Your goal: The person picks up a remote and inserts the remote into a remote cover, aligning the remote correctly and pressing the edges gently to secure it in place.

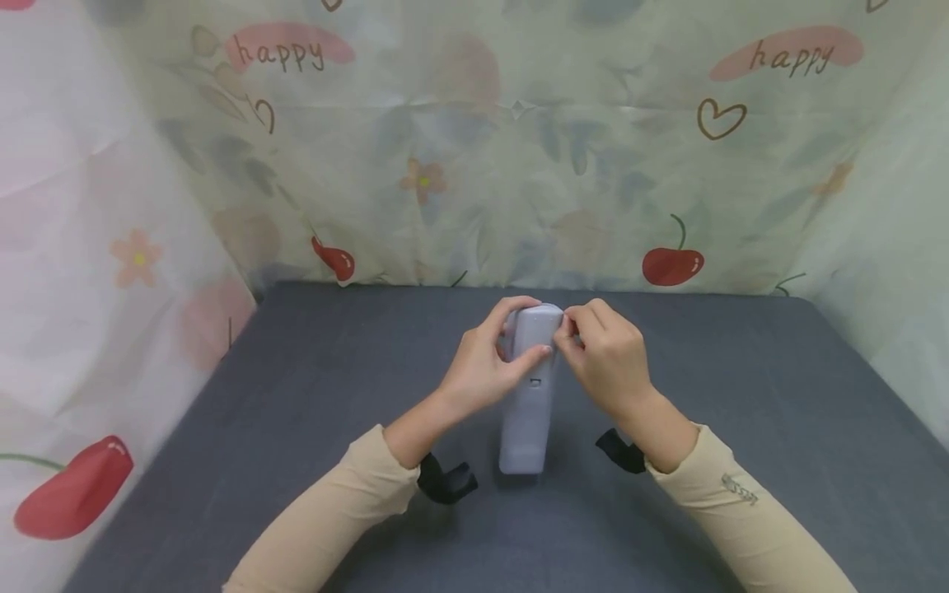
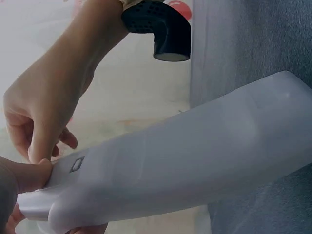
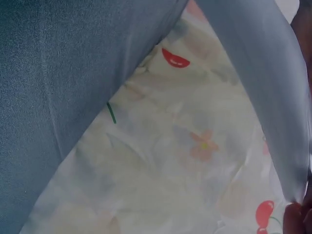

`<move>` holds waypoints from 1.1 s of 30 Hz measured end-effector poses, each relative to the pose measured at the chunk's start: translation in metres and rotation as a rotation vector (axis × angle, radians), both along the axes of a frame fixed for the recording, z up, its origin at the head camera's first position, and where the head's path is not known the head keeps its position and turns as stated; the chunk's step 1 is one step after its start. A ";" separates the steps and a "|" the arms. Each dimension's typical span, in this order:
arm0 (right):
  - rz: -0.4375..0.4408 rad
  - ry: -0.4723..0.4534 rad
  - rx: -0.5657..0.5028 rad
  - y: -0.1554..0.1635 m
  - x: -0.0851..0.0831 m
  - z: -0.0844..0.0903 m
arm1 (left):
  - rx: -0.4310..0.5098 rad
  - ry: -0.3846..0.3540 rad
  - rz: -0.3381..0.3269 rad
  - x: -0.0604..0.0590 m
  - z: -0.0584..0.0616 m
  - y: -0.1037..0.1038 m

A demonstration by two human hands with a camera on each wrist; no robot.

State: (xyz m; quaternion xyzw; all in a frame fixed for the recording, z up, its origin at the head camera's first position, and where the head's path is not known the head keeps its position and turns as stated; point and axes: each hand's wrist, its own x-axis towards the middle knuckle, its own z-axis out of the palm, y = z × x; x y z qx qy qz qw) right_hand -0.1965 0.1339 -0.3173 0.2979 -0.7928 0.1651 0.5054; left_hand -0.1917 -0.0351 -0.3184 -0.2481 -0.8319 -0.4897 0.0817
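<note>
The device [image 1: 528,395] stands between my left hand [image 1: 485,362] and my right hand [image 1: 604,358], its base on the table [image 1: 741,412], backdrop [image 1: 519,165] behind.

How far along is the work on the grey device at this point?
Done: the grey device stands on end on the grey table. In hand: the left hand grips its top from the side, while the right hand pinches at the top edge. Left: nothing has come off or opened that the pictures show, so it looks early.
</note>
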 end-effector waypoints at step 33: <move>0.451 -0.779 -0.741 -0.005 0.001 -0.013 | 0.148 -0.150 0.005 -0.008 0.002 -0.004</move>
